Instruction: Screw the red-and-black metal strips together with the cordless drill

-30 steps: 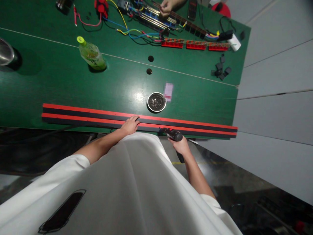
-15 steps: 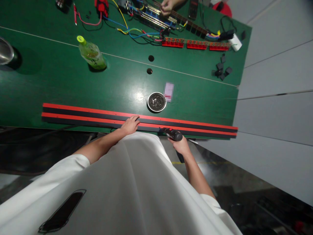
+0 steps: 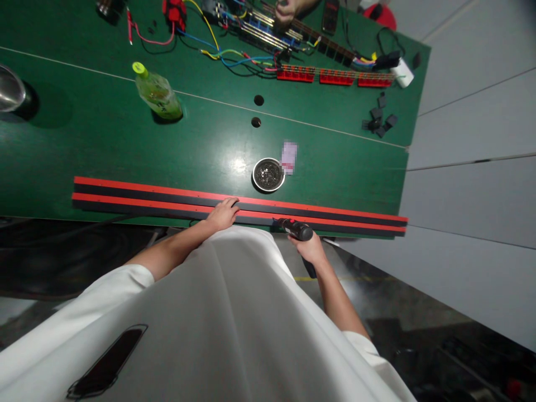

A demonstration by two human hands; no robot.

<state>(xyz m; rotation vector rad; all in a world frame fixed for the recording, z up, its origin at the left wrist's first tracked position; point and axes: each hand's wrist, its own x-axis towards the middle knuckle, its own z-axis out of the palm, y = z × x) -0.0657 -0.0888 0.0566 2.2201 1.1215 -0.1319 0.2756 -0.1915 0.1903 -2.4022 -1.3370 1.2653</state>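
A long red and black rail [image 3: 138,195] lies along the near edge of the green table [image 3: 104,145]. My left hand [image 3: 223,214] rests on the rail near its middle, fingers bent and pressed down on it. My right hand [image 3: 310,249] is closed round a black electric screwdriver [image 3: 296,229] with red marks, its front end lying against the rail's near side. A small round metal dish [image 3: 268,174] with dark small parts sits just beyond the rail.
A green drink bottle [image 3: 157,95] lies at the left. Coloured wires [image 3: 226,47], red terminal strips [image 3: 333,76] and small black parts [image 3: 379,120] cover the far side, where another person's hand [image 3: 285,11] works. A metal cup [image 3: 10,92] is at the far left.
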